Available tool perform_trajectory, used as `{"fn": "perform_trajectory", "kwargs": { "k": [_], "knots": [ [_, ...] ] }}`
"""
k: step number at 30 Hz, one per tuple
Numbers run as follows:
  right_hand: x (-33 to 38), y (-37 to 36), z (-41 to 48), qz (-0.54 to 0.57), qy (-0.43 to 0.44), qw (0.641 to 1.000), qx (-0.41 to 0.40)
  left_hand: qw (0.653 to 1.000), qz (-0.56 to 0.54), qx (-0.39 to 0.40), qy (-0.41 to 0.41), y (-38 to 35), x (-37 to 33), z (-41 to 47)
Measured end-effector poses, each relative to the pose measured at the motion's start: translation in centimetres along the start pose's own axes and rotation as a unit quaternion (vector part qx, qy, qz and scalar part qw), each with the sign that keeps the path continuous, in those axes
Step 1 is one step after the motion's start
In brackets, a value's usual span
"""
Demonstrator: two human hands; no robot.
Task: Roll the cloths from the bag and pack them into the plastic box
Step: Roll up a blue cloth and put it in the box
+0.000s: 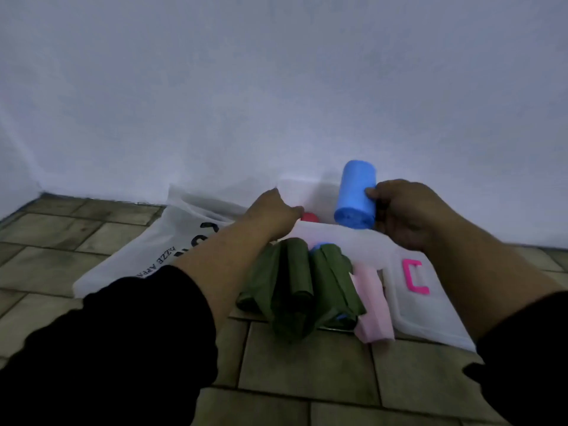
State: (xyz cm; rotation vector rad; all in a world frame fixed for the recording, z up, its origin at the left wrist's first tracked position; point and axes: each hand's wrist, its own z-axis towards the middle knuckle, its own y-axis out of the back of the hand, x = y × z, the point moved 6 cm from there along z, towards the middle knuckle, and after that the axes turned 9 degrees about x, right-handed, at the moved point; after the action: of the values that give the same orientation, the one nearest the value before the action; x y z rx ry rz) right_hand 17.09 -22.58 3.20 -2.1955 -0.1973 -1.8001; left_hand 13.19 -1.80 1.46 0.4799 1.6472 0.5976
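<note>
My right hand [405,210] grips a rolled blue cloth [356,195] and holds it upright over the clear plastic box [335,233], which stands against the wall. My left hand [273,213] rests on the box's left rim, fingers curled over it; a red roll [309,216] shows inside just past them. In front of the box lie several dark green rolled cloths [292,281] and a pink roll [372,299] on the floor. The white printed bag [159,241] lies flat to the left.
The box's clear lid [436,315] with a pink clip [413,276] lies on the floor at the right. A white wall rises directly behind the box. Tiled floor spreads in front and to the left.
</note>
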Motion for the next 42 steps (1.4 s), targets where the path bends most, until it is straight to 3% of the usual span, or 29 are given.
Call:
{"fn": "perform_trajectory", "kwargs": {
  "k": [2, 4, 6, 8, 9, 12, 17, 22, 25, 26, 28, 29, 30, 32, 33, 37, 40, 42],
  "knots": [
    [0.5, 2.1, 3.7, -0.134, 0.02, 0.986, -0.101, 0.999, 0.031, 0.015, 0.021, -0.8, 0.7, 2.1],
    [0.4, 2.4, 6.4, -0.346, 0.009, 0.929, -0.128, 0.996, 0.067, 0.029, 0.051, -1.6, 1.6, 3.6],
    [-1.1, 0.7, 8.6, -0.551, -0.059, 0.831, -0.043, 0.994, 0.081, 0.027, 0.067, -2.0, 2.3, 4.6],
    [-3.3, -1.4, 9.7, -0.649, -0.135, 0.745, 0.073, 0.993, 0.091, 0.031, 0.065, -2.3, 2.6, 5.1],
    [-3.9, -2.2, 10.1, -0.668, -0.156, 0.719, 0.109, 0.993, 0.097, 0.037, 0.06, -2.4, 2.8, 5.1],
    [-5.4, -2.5, 12.7, -0.673, -0.148, 0.71, 0.142, 0.992, 0.111, 0.048, 0.043, -2.6, 3.0, 5.0],
    [-7.5, -0.9, 14.9, -0.671, -0.211, 0.693, 0.158, 0.99, 0.126, 0.053, 0.04, -2.7, 3.1, 5.2],
    [-8.0, -1.5, 15.2, -0.714, -0.217, 0.632, 0.211, 0.99, 0.121, 0.056, 0.044, -2.9, 3.4, 5.5],
    [-7.1, -1.0, 14.3, -0.707, -0.218, 0.639, 0.209, 0.99, 0.123, 0.052, 0.044, -2.8, 3.3, 5.5],
    [-6.2, -1.2, 13.6, -0.691, -0.199, 0.666, 0.198, 0.991, 0.123, 0.045, 0.037, -2.8, 3.2, 5.2],
    [-2.9, -1.5, 11.7, -0.636, -0.06, 0.76, 0.118, 0.995, 0.103, 0.016, 0.007, -2.3, 3.2, 4.2],
    [-1.2, -0.9, 10.0, -0.577, 0.013, 0.816, 0.038, 0.997, 0.082, -0.006, -0.013, -2.0, 3.3, 3.2],
    [-0.1, 0.0, 7.8, -0.523, 0.08, 0.848, -0.035, 0.997, 0.062, -0.029, -0.031, -1.6, 3.5, 1.9],
    [-0.3, 1.8, 3.5, -0.505, 0.118, 0.848, -0.106, 0.996, 0.056, -0.052, -0.048, -1.0, 4.5, -1.4],
    [-1.6, 2.7, 1.7, -0.524, 0.087, 0.842, -0.096, 0.995, 0.084, -0.041, -0.036, -1.0, 5.5, -3.3],
    [-10.7, 5.0, -2.9, -0.57, -0.16, 0.806, 0.005, 0.968, 0.2, 0.103, 0.114, -3.6, 12.7, -11.1],
    [-13.1, 3.4, -4.7, -0.546, -0.145, 0.825, -0.001, 0.924, 0.282, 0.193, 0.171, -7.5, 15.0, -14.8],
    [-12.8, 2.0, -5.4, -0.573, -0.117, 0.811, -0.004, 0.91, 0.302, 0.21, 0.189, -9.3, 15.5, -15.5]
  ]
}}
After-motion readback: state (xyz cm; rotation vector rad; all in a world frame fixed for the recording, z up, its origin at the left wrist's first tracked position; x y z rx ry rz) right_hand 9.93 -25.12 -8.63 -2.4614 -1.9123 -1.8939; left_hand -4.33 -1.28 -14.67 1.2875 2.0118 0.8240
